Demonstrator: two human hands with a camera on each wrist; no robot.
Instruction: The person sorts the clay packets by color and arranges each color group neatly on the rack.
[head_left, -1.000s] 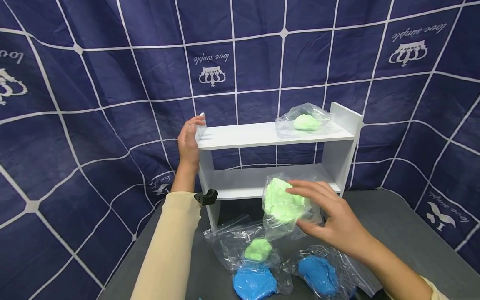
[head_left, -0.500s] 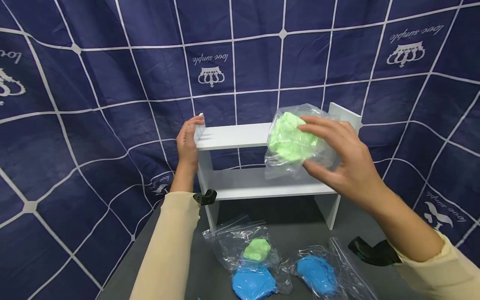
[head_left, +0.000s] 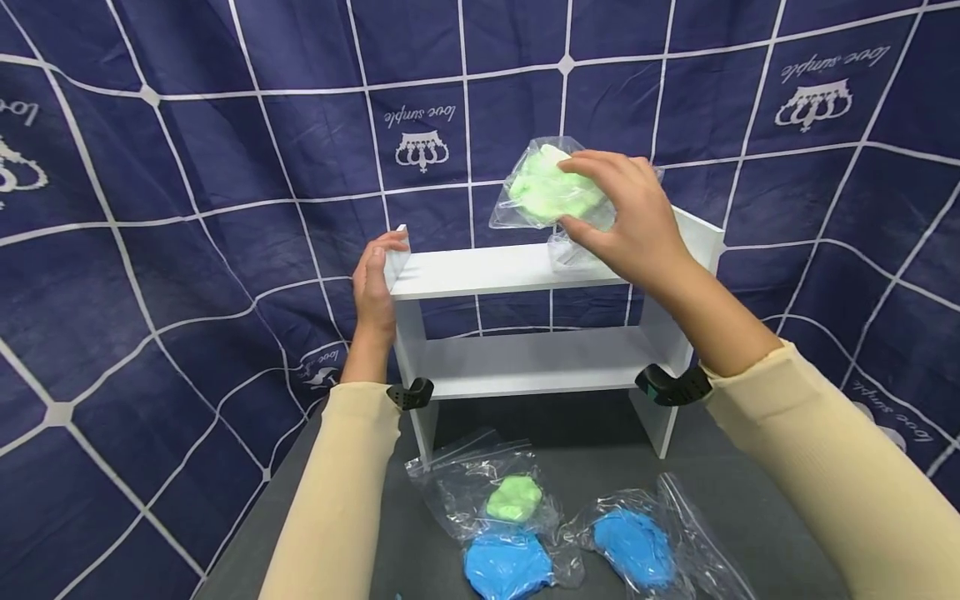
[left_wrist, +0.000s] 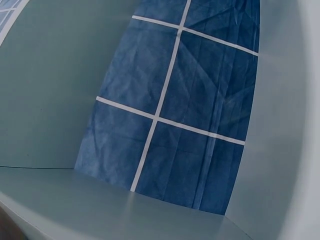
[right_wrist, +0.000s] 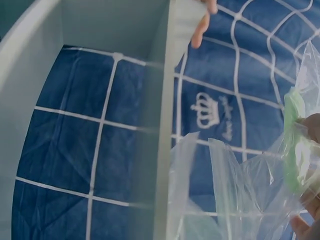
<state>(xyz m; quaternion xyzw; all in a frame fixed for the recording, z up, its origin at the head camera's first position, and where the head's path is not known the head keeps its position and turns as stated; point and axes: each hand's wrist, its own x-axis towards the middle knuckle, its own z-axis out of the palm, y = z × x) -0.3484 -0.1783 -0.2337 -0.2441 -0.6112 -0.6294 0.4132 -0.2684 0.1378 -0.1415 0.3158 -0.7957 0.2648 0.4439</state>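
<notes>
My right hand [head_left: 630, 212] pinches a clear plastic bag with a light green lump [head_left: 551, 187] inside, held above the top board of a white shelf unit [head_left: 472, 271]. In the right wrist view that green lump [right_wrist: 295, 142] shows at the right edge beside the fingers. Behind and below the right hand, another clear bag [head_left: 573, 252] rests on the top board, mostly hidden. My left hand [head_left: 377, 279] holds the shelf's left side panel at its upper end, thumb on the near side. The left wrist view shows the shelf's inner boards [left_wrist: 45, 90] and the curtain through them.
On the dark grey table [head_left: 585, 454] before the shelf lie a bag with a small green lump [head_left: 514, 498] and bags with blue lumps [head_left: 508, 567], [head_left: 634, 546]. A navy curtain [head_left: 300, 125] with white grid lines hangs behind and at both sides.
My right hand has lifted the bagged green lump from in front of the middle shelf, up past the top board's edge to above it. The left hand has stayed on the side panel.
</notes>
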